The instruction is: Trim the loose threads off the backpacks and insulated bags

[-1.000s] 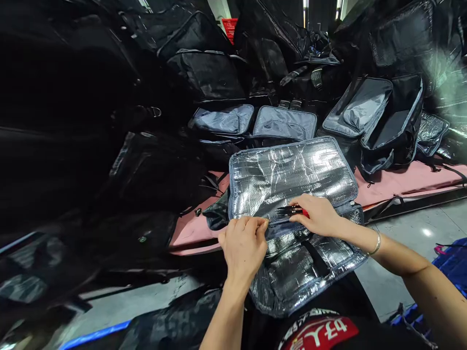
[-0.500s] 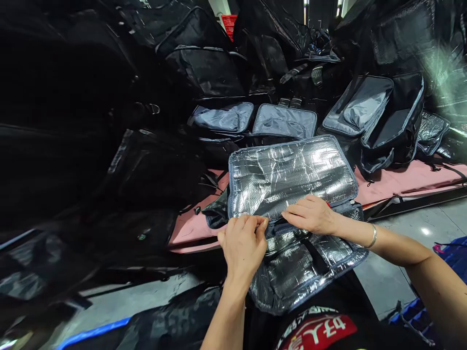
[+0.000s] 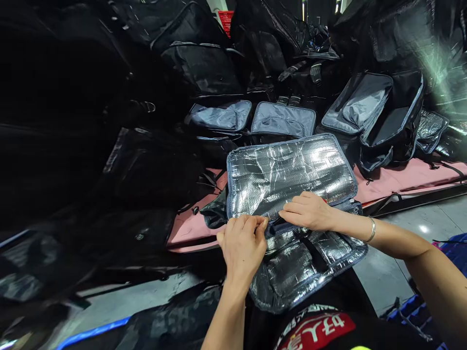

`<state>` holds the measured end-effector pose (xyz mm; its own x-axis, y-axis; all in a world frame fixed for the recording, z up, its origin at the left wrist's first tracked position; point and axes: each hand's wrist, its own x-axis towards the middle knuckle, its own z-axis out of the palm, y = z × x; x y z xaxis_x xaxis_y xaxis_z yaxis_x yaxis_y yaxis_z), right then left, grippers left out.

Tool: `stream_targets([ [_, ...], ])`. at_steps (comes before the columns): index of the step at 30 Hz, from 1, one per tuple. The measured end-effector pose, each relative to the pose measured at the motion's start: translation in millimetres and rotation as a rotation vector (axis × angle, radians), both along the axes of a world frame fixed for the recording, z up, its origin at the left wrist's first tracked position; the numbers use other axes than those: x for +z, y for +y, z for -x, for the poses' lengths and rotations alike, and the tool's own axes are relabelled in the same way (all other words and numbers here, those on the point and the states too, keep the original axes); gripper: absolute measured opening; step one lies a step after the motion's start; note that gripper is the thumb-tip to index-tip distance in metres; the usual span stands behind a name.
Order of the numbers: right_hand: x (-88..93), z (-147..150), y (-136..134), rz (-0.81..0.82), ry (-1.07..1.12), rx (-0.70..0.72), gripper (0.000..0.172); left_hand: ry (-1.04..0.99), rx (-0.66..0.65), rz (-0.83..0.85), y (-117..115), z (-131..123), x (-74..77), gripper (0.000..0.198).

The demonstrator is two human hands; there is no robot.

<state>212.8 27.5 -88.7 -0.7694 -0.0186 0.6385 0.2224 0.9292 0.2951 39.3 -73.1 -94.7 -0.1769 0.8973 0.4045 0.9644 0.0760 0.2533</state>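
An open insulated bag with a silver foil lining (image 3: 288, 170) lies in front of me, its lid laid back on a pink table (image 3: 394, 177) and its lower half (image 3: 292, 272) hanging towards my lap. My left hand (image 3: 242, 245) is closed, pinching the grey-bound edge at the hinge line. My right hand (image 3: 308, 211) rests just to the right on the same edge, fingers closed over small snips. Only a red speck of the snips (image 3: 324, 200) and a dark tip show under the hand.
Black bags are heaped at the left and back (image 3: 204, 63). Several open bags with grey linings (image 3: 282, 119) stand behind the foil bag, and more at the right (image 3: 386, 112). A red crate (image 3: 226, 17) is far back. Grey floor (image 3: 383, 277) lies below right.
My right hand has turned palm down and slid a little left along the edge, covering the snips that were plainly visible before. My left hand keeps its pinch.
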Motion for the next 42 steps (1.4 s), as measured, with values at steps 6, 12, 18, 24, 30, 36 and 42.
stream_targets([
  [6,-1.2,-1,3,0.048,-0.005,0.012,0.023,0.000,-0.021,-0.024,0,0,-1.0,0.018],
  [12,-2.7,-4,9,0.169,-0.106,0.023,0.028,0.010,-0.034,-0.050,-2,-2,-0.9,0.019],
  [18,1.0,-4,13,0.284,-0.171,0.037,0.023,0.004,-0.024,-0.026,-4,-4,-0.3,0.017],
  [24,0.8,-3,6,0.079,-0.092,0.031,0.022,0.004,-0.032,-0.030,-4,-3,-0.3,0.017],
  [30,1.6,1,5,0.033,-0.109,0.027,0.024,0.017,-0.021,-0.021,-4,-3,-0.7,0.018],
  [36,4.7,1,14,0.231,-0.225,0.078,0.024,0.011,-0.029,-0.012,-5,-6,1.4,0.019],
  [42,6.3,0,20,0.555,-0.271,0.113,0.015,0.011,-0.049,-0.036,-5,-5,-0.3,0.020],
])
